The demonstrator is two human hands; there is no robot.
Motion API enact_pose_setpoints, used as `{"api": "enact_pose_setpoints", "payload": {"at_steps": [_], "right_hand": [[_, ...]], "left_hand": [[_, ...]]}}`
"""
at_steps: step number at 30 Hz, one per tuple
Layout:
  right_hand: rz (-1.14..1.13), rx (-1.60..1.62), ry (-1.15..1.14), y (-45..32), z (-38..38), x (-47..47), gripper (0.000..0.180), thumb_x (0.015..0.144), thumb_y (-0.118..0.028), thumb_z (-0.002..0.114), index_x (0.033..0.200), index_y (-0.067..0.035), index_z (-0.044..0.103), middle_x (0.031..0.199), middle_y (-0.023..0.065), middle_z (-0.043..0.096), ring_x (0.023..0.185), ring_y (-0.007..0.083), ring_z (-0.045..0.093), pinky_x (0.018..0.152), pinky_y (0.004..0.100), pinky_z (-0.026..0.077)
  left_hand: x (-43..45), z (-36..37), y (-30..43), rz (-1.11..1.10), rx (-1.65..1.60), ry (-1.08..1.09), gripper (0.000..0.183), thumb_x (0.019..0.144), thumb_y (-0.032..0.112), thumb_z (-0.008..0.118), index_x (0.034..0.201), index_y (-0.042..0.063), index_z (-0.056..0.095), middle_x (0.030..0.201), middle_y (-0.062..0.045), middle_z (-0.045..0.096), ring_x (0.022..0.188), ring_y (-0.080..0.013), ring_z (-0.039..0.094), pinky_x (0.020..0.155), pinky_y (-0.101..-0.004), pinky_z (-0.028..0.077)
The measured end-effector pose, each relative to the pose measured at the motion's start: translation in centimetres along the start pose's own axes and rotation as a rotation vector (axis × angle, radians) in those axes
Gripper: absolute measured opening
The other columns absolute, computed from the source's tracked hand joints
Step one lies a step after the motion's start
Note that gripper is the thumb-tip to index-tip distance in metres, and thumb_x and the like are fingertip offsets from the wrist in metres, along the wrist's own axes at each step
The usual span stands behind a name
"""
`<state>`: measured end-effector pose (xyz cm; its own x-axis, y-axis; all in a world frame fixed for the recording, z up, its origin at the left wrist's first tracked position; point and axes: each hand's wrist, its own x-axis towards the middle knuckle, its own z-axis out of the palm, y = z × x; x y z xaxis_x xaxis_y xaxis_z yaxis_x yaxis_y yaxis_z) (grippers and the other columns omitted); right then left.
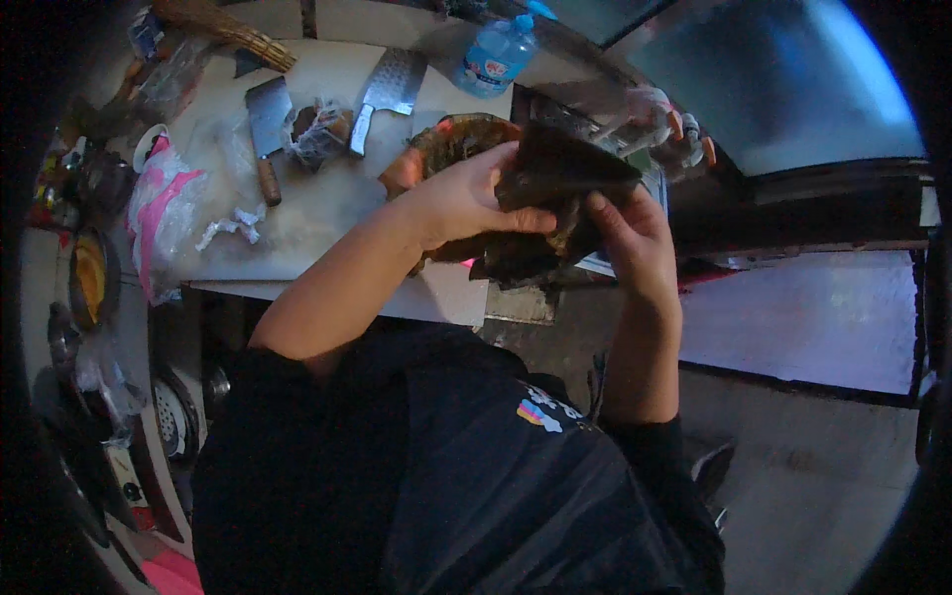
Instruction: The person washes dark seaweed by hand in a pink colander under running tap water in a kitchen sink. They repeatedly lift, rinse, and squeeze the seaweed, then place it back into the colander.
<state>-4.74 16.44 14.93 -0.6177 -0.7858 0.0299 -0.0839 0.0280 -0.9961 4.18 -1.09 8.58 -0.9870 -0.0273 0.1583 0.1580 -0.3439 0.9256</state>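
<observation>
Both of my hands are raised over the right end of a pale worktop. Between them they hold a dark, limp sheet [569, 163] that looks like kelp. My left hand [476, 190] grips its left side, thumb across the lower edge. My right hand [628, 230] pinches its right side, with the thumb in front. Beneath the hands is a round brown and orange basin or heap [465, 134], largely hidden by my left forearm. More dark, wrinkled material [517, 264] hangs below the sheet at the worktop's front edge.
On the worktop [309, 216] lie a cleaver with a dimpled blade [394, 82] and a wooden-handled cleaver [270, 111], a plastic-wrapped item [318, 130] between them. Behind stands a blue pump bottle [497, 56]. A pink-and-clear plastic bag [163, 212] and a straw brush [230, 33] sit left.
</observation>
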Motion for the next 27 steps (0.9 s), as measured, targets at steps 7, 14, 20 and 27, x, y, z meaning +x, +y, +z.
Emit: {"api": "enact_pose_setpoints", "payload": {"at_steps": [7, 14, 20, 27], "right_hand": [[-0.049, -0.005, -0.067, 1.0, -0.5, 1.1, 0.019, 0.083, 0.000, 0.053, 0.100, 0.002, 0.061, 0.095, 0.0059, 0.062, 0.087, 0.0137, 0.058, 0.079, 0.0242, 0.044], [-0.231, -0.444, -0.052, 0.4, 0.4, 1.2, 0.030, 0.073, 0.015, 0.043, 0.086, 0.001, 0.067, 0.090, 0.0111, 0.062, 0.082, 0.0192, 0.061, 0.078, 0.0262, 0.046], [-0.348, -0.693, 0.094, 2.4, 0.6, 1.7, 0.041, 0.074, 0.015, 0.044, 0.108, -0.002, 0.058, 0.104, 0.0099, 0.061, 0.090, 0.0191, 0.059, 0.083, 0.0292, 0.045], [0.290, 0.104, -0.025, 6.4, -2.6, 0.3, 0.051, 0.090, -0.030, 0.047, 0.129, 0.001, 0.038, 0.120, 0.0101, 0.050, 0.107, 0.0177, 0.049, 0.092, 0.0315, 0.037]], "left_hand": [[1.2, -1.6, 2.1, 0.448, 0.392, -0.075, 0.032, 0.072, -0.012, 0.054, 0.099, 0.004, 0.060, 0.110, -0.007, 0.056, 0.106, -0.0187, 0.052, 0.094, -0.0320, 0.039], [0.5, -2.9, 1.2, 0.184, -0.132, -0.038, 0.034, 0.081, 0.009, 0.056, 0.114, 0.003, 0.051, 0.115, -0.011, 0.053, 0.108, -0.0186, 0.049, 0.094, -0.0291, 0.038], [0.8, -1.8, -1.0, 0.013, 0.356, 0.160, 0.030, 0.074, 0.017, 0.070, 0.098, 0.003, 0.059, 0.092, -0.007, 0.061, 0.090, -0.0149, 0.056, 0.079, -0.0278, 0.043], [1.4, -1.5, -1.9, 0.224, 0.456, 0.319, 0.020, 0.075, 0.010, 0.068, 0.091, 0.002, 0.058, 0.085, -0.006, 0.061, 0.082, -0.0140, 0.057, 0.073, -0.0273, 0.045]]}}
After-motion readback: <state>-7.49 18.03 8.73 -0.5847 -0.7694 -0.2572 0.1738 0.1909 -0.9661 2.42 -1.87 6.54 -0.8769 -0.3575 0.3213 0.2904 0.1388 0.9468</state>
